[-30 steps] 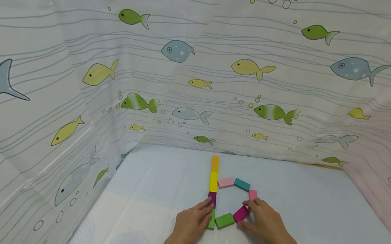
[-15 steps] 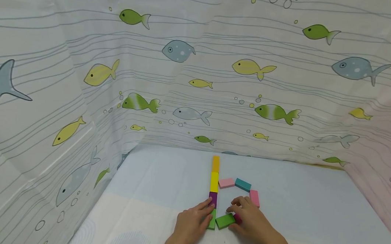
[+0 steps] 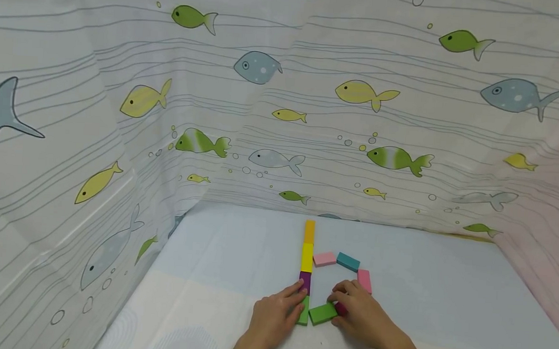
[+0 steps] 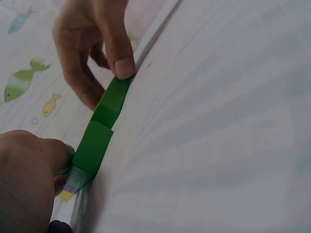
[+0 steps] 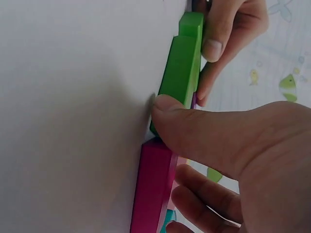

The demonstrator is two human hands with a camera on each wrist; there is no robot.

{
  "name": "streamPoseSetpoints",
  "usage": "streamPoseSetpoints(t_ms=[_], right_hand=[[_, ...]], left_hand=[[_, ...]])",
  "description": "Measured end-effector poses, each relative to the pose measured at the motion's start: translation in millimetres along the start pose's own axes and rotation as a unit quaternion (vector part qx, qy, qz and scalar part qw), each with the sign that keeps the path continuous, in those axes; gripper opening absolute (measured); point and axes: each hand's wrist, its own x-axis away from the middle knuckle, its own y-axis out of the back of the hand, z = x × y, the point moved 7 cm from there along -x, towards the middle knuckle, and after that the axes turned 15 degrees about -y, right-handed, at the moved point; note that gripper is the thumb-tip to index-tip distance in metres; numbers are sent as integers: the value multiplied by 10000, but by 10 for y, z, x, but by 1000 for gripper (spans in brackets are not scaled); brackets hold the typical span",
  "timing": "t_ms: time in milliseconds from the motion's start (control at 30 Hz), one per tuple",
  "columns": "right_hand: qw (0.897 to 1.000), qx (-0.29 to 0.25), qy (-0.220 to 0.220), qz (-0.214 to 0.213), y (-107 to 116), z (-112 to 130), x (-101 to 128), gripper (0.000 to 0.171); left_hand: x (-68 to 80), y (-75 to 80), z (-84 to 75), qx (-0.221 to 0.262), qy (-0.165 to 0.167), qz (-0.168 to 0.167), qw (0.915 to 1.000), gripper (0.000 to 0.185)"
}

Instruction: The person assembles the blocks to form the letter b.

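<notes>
My left hand (image 3: pixel 274 315) lies along the left side of a straight column, fingers extended, touching its purple block (image 3: pixel 305 277) and lower green block (image 3: pixel 303 317). To the right, a slanted green block (image 3: pixel 322 314) has one corner close to the column's foot. My right hand (image 3: pixel 364 316) pinches the slanted block's right end, thumb on the near side and fingertips on the far side. Under that hand, a magenta block (image 5: pixel 154 182) sits end to end with the slanted block; the hand covers most of it in the head view.
A yellow block (image 3: pixel 307 257) and an orange block (image 3: pixel 309 231) continue the column away from me. Light pink (image 3: pixel 324 259), teal (image 3: pixel 348 262) and pink (image 3: pixel 364 280) blocks curve round on the right. A fish-patterned sheet (image 3: pixel 244 130) rises behind the table (image 3: pixel 223 256).
My right hand has moved left from the magenta block to the slanted green block, uncovering the pink block. My left hand stays on the column. The head view has tilted slightly.
</notes>
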Motion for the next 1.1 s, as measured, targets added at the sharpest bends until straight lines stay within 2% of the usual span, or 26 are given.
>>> streamPoseSetpoints(t_ms=[467,1100], right_hand=[[9993,-72,-113,335,11,-59,-9,29],[9994,-96,-24,323,4,-97,7,31]], left_hand=[[-13,-9,1,-82,-28,35,10000,35],[-17,-4,-1,-34,-13,60,10000,35]])
